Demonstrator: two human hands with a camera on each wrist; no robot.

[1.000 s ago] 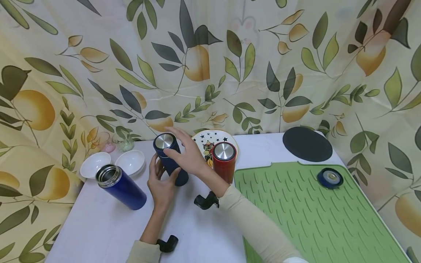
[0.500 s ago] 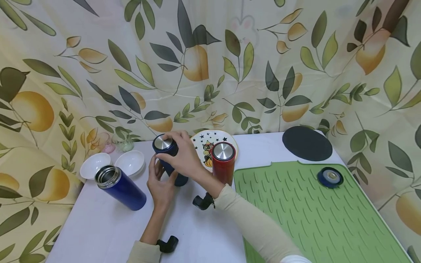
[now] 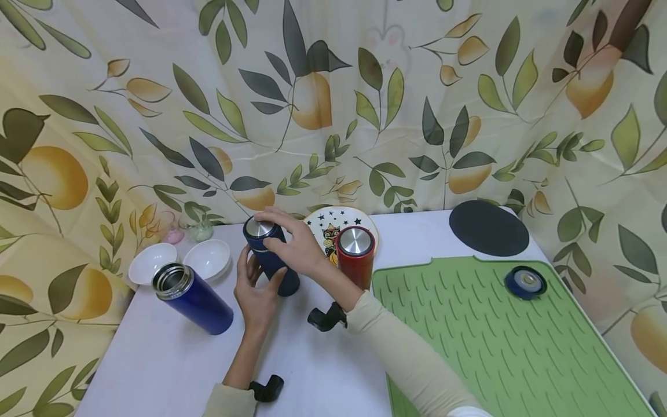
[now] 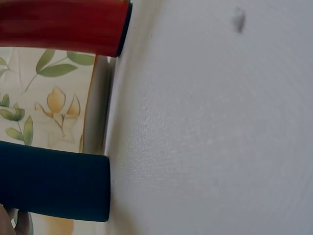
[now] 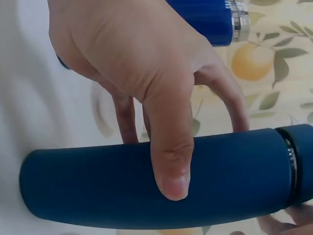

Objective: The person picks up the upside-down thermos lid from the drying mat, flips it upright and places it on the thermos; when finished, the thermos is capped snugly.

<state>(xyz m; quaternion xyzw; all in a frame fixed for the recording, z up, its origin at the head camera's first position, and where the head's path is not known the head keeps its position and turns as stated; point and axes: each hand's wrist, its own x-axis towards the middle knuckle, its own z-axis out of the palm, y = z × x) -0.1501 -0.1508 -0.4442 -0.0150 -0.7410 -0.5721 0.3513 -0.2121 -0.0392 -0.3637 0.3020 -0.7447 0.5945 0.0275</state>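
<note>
A dark blue thermos (image 3: 273, 263) stands upright on the white table, its steel-topped lid (image 3: 260, 227) on it. My left hand (image 3: 257, 301) grips the body from the near side; in the right wrist view its thumb lies along the dark blue wall. My right hand (image 3: 297, 243) is at the lid, thumb on the near side and fingers over the far side. A thin silvery band shows between lid and body in the right wrist view. To the left stands a brighter blue thermos (image 3: 200, 304) with an uncovered steel mouth. A red thermos (image 3: 356, 260) stands just right of my right hand.
A green mat (image 3: 469, 336) covers the table's right side, with a dark blue lid (image 3: 525, 282) lying on it. Behind are a black round mat (image 3: 488, 228) and a cat-patterned plate (image 3: 323, 218). Two white bowls (image 3: 151, 263) sit at the back left.
My right hand turned about the lid half a second ago, then swung back to nearly its earlier position. The left hand and the thermos have stayed in place.
</note>
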